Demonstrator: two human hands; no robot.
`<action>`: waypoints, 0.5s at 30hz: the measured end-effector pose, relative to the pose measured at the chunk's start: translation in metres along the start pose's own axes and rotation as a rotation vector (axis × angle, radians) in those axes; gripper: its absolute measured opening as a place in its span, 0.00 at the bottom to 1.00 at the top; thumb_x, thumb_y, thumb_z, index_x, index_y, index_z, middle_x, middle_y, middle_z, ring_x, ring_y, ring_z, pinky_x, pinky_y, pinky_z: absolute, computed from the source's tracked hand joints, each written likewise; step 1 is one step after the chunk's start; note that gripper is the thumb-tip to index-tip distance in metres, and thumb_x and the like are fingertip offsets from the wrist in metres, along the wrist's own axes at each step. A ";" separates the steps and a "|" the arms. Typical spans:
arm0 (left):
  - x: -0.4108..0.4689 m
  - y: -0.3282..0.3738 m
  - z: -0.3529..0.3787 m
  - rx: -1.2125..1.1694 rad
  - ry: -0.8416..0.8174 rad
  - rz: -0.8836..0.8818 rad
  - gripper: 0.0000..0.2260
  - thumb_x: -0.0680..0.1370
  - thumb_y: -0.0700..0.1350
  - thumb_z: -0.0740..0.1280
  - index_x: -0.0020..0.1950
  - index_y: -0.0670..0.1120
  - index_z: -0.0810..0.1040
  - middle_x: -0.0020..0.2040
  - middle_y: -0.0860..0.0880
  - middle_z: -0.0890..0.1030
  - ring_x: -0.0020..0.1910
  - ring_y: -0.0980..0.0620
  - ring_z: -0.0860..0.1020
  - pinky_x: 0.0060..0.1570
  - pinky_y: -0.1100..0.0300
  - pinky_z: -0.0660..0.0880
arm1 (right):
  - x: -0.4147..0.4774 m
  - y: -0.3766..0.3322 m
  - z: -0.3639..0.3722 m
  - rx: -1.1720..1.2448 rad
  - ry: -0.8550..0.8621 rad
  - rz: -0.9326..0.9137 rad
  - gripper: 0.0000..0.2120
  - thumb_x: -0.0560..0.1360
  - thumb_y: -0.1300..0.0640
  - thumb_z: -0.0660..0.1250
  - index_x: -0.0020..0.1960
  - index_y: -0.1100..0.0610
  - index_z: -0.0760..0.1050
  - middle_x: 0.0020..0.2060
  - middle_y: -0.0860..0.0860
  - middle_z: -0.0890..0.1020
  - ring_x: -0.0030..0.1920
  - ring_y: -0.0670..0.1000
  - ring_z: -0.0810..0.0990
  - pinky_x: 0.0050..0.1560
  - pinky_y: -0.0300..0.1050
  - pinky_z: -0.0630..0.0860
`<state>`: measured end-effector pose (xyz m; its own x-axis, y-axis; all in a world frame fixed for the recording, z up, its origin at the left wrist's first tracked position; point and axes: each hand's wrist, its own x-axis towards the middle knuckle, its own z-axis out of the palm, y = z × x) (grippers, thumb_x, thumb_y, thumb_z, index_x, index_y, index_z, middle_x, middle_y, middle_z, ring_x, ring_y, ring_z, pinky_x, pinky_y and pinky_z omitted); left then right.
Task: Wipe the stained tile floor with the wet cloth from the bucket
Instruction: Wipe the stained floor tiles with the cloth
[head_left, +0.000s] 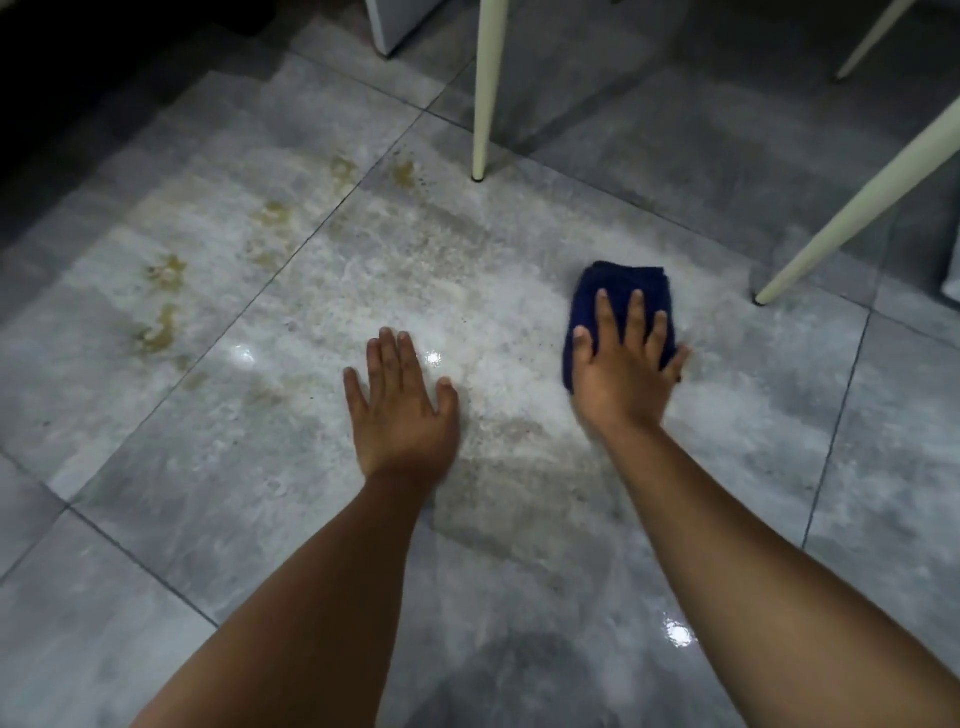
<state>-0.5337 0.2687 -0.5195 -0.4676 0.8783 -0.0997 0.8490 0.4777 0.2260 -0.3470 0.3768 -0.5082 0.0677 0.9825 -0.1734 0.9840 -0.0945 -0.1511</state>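
Note:
My right hand (623, 369) presses flat on a folded dark blue cloth (626, 283) that lies on the grey tile floor (291, 467) right of centre. Its fingers are spread over the cloth, which sticks out beyond the fingertips. My left hand (402, 405) rests palm down on the bare wet tile at the middle, fingers apart, holding nothing. Yellow-brown stains (163, 332) dot the tiles to the left and far left, with more stains (402, 174) near the back. The floor between the hands looks wet and streaked. No bucket is in view.
Cream chair legs stand close by: one (485, 104) behind the cloth, one slanted (852, 208) to its right, a third (872, 36) at the far right back. A white cabinet corner (389, 26) is at the top. Dark shadow fills the upper left.

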 end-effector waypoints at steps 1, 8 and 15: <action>0.001 -0.002 0.001 0.012 -0.006 0.002 0.30 0.80 0.57 0.43 0.79 0.45 0.40 0.80 0.48 0.40 0.77 0.53 0.38 0.75 0.48 0.35 | -0.004 0.015 0.002 0.022 0.017 0.058 0.26 0.80 0.39 0.38 0.77 0.40 0.41 0.78 0.48 0.43 0.77 0.55 0.41 0.73 0.64 0.39; 0.002 -0.026 -0.001 0.039 -0.010 0.013 0.31 0.81 0.57 0.43 0.79 0.45 0.41 0.80 0.47 0.41 0.78 0.52 0.38 0.75 0.47 0.36 | -0.110 0.001 0.027 0.107 0.009 0.212 0.26 0.81 0.41 0.42 0.77 0.42 0.43 0.78 0.51 0.45 0.77 0.58 0.43 0.72 0.66 0.39; 0.010 -0.005 -0.003 0.016 0.009 0.048 0.31 0.81 0.57 0.45 0.79 0.44 0.43 0.80 0.46 0.44 0.78 0.51 0.41 0.75 0.48 0.36 | -0.060 0.023 0.007 0.046 -0.026 0.078 0.26 0.80 0.39 0.38 0.77 0.40 0.39 0.78 0.46 0.40 0.77 0.53 0.38 0.72 0.64 0.35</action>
<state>-0.5438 0.2753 -0.5189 -0.4285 0.9000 -0.0800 0.8743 0.4353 0.2145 -0.3293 0.3145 -0.5077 0.1393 0.9674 -0.2114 0.9672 -0.1787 -0.1804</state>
